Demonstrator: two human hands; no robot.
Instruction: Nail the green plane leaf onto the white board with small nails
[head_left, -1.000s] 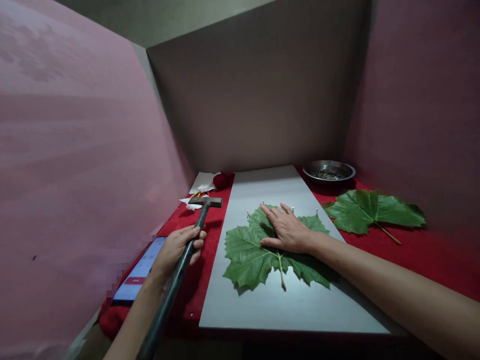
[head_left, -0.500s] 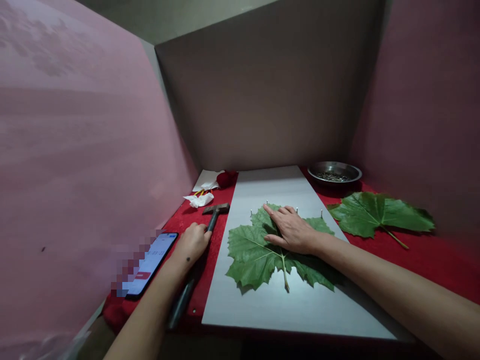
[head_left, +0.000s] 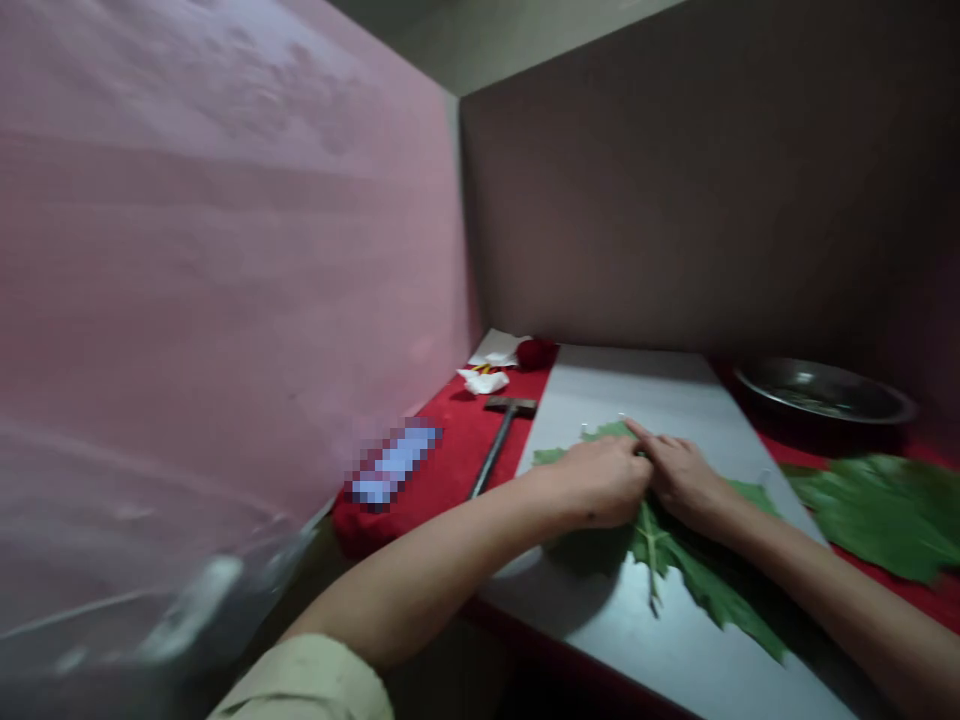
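Left hand (head_left: 606, 484) clenched over the leaf (head_left: 699, 575), can't tell on what; right hand (head_left: 686, 480) alongside, loosely open, index extended. Leaf's on the white board (head_left: 630, 380), hammer (head_left: 496, 450) on red cloth (head_left: 459, 428) left of it.

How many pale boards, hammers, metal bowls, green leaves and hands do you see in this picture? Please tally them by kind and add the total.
Pale board: 1
Hammer: 1
Metal bowl: 1
Green leaves: 2 (first leaf on the board, second leaf right of it)
Hands: 2 (left hand, right hand)
Total: 7
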